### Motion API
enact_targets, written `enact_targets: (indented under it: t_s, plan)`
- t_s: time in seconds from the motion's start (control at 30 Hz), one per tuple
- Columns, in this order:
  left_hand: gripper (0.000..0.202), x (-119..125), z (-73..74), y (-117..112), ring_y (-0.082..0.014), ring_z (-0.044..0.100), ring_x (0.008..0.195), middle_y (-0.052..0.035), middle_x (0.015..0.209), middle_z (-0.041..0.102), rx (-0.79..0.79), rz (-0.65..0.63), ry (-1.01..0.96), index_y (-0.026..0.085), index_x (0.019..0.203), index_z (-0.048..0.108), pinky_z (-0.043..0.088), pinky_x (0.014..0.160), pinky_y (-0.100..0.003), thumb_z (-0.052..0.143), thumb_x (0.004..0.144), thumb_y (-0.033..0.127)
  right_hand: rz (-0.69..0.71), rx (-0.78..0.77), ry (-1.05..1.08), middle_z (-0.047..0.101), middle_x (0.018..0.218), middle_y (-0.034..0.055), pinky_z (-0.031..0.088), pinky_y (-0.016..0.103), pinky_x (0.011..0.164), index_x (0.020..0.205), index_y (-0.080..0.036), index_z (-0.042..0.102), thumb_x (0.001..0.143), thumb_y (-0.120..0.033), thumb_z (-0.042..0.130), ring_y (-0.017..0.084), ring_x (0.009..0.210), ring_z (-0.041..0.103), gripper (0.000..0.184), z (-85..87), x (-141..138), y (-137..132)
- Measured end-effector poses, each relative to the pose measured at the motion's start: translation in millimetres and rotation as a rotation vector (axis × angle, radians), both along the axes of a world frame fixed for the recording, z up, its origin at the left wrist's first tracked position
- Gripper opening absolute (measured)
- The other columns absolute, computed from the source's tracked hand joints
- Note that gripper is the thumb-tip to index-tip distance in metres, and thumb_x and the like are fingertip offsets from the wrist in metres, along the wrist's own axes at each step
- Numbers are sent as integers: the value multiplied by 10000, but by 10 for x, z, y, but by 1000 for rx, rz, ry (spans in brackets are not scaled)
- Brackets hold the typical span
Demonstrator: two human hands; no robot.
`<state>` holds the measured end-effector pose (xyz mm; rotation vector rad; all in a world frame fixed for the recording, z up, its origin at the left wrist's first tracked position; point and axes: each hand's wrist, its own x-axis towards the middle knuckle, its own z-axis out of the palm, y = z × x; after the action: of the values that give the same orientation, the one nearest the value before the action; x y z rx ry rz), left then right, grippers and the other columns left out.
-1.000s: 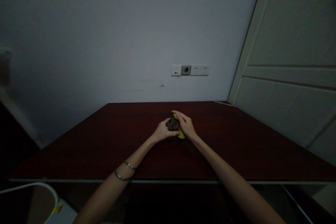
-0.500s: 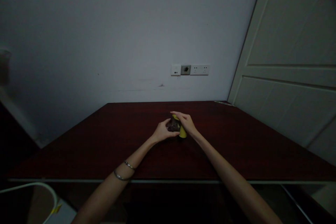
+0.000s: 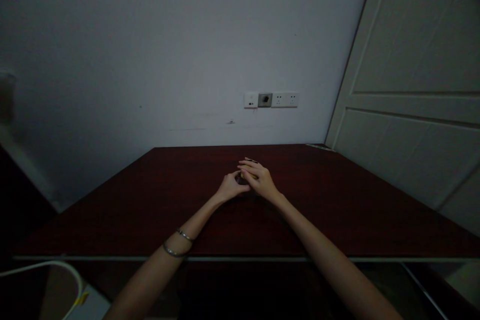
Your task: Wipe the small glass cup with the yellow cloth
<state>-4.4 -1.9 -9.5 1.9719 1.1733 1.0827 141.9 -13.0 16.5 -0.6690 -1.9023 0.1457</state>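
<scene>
A small dark, see-through jar is between my two hands, just above or on the middle of the table; contact with the tabletop is hard to tell. Thumb and fingers of my left hand are curled around its body. On the right side, my right hand wraps over the jar's yellow lid, with only slivers of yellow showing between the fingers. Most of the jar is hidden by the hands.
Both arms rest over a dark red table that runs back to a pale wall. Wall sockets sit above its back edge. A panelled white door stands at right. A white cable curves at lower left.
My right hand has closed over the yellow lid, which showed more fully before. The left hand keeps its hold and has shifted slightly left.
</scene>
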Motion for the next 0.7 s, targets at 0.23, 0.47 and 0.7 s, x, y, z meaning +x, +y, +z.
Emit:
enact_targets:
  t_s: [0.23, 0.47, 0.7]
  plan:
    - [554, 20, 36, -54, -107, 519, 553, -41, 746, 617, -62, -15, -27, 105, 985, 609, 431, 422, -184, 715, 538, 414, -12, -182, 174, 651, 1058, 46, 439, 344, 909, 981, -236, 666, 837, -332, 455, 188, 1016, 583, 274, -44, 17, 106]
    - [448, 0, 23, -9, -122, 552, 622, -26, 746, 626, -13, 27, -64, 120, 967, 623, 456, 489, -190, 687, 581, 339, 31, -70, 73, 609, 1140, 25, 361, 388, 985, 1014, -266, 650, 812, -303, 508, 202, 1142, 492, 250, -13, -10, 18]
    - [631, 44, 80, -109, -146, 588, 670, -74, 873, 640, -195, -157, -235, 116, 1085, 549, 496, 492, -222, 749, 532, 345, 92, -426, 427, 673, 1014, 61, 427, 377, 911, 936, -199, 684, 781, -406, 520, 222, 992, 597, 306, -74, 61, 233]
